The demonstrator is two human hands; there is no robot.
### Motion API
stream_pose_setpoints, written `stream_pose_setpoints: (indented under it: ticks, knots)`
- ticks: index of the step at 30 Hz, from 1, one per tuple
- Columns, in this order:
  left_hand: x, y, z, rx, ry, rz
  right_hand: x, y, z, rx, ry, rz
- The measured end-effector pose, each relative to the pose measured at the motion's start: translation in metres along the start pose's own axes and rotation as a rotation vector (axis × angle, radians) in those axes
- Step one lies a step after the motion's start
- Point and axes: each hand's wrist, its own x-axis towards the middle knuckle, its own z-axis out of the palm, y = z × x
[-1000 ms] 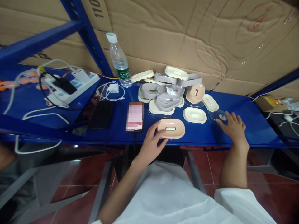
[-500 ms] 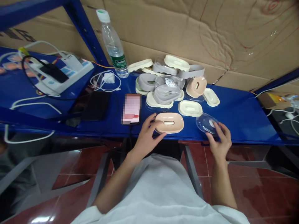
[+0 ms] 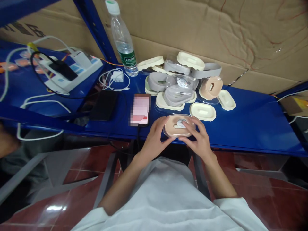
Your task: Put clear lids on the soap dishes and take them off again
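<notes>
A pink oval tray [image 3: 173,129] lies near the front edge of the blue table [image 3: 250,125], with a clear plastic lid [image 3: 179,122] resting over it. My left hand [image 3: 155,138] curls round the tray's left end. My right hand [image 3: 198,138] presses on the lid from the right with its fingers spread across the top. Behind them lies a heap of cream, grey and pink oval trays [image 3: 183,80] and clear lids.
A phone with a lit screen [image 3: 141,109] and a dark phone [image 3: 104,105] lie left of the tray. A water bottle [image 3: 122,40], a white charger cable [image 3: 115,80] and a power strip [image 3: 74,69] stand further back left. Cardboard lines the wall behind.
My right hand picked up the clear lid from the right side of the table and brought it left onto the pink tray. My left hand stayed on the tray.
</notes>
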Motion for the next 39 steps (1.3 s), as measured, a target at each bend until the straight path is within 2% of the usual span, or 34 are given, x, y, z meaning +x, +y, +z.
stream_pose_setpoints:
  ticks: [11, 18, 23, 26, 29, 33, 36, 39]
  knots:
    - [0.001, 0.003, -0.002, 0.03, -0.042, -0.029, -0.007, 0.001, 0.001, -0.012, 0.036, -0.007]
    - [0.002, 0.006, -0.004, 0.027, -0.069, -0.029, -0.011, 0.005, -0.005, -0.016, -0.114, 0.021]
    - [-0.001, 0.006, -0.004, 0.057, -0.103, -0.019, -0.037, 0.006, -0.018, -0.084, -0.051, 0.06]
    - [-0.001, 0.006, -0.004, 0.096, -0.124, 0.006, -0.065, 0.008, -0.035, -0.177, 0.033, 0.165]
    - [-0.001, 0.007, -0.002, 0.133, -0.135, 0.021, -0.093, 0.021, -0.058, -0.318, 0.142, 0.312]
    - [-0.001, 0.005, 0.002, 0.184, -0.133, 0.044, -0.118, 0.055, -0.087, -0.493, 0.26, 0.49]
    - [-0.002, 0.004, 0.003, 0.199, -0.123, 0.066, -0.121, 0.082, -0.101, -0.608, 0.283, 0.534]
    - [-0.002, 0.003, 0.003, 0.195, -0.129, 0.074, -0.105, 0.096, -0.101, -0.72, 0.333, 0.59]
